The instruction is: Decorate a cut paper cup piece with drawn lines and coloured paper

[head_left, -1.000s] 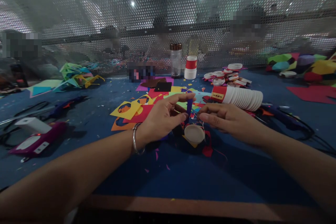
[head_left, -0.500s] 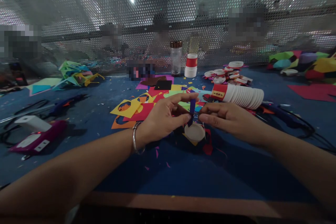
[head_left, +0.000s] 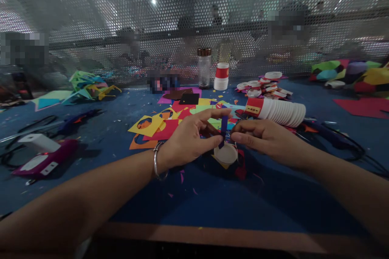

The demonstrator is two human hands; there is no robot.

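My left hand [head_left: 194, 135] is closed on a narrow dark purple paper strip [head_left: 224, 127], which stands upright between the thumb and index finger. Its lower end reaches the far rim of a round whitish cup bottom [head_left: 225, 153] on the table. To the right, my right hand [head_left: 258, 135] has thumb and fingers pinched together beside the strip; anything in the pinch is hidden. Bits of red paper [head_left: 240, 164] and yellow paper lie under and beside the cup bottom.
Coloured paper sheets [head_left: 164, 129] spread beyond my hands. A stack of paper cups [head_left: 276, 111] lies on its side at right. Glue guns [head_left: 77, 121] with cables and a purple power strip [head_left: 45, 160] rest on the blue table. Behind stand a glass bottle [head_left: 204, 68] and upright cups [head_left: 221, 76].
Both hands stay almost in place. The purple strip and the left fingertips have shifted very slightly to the right.
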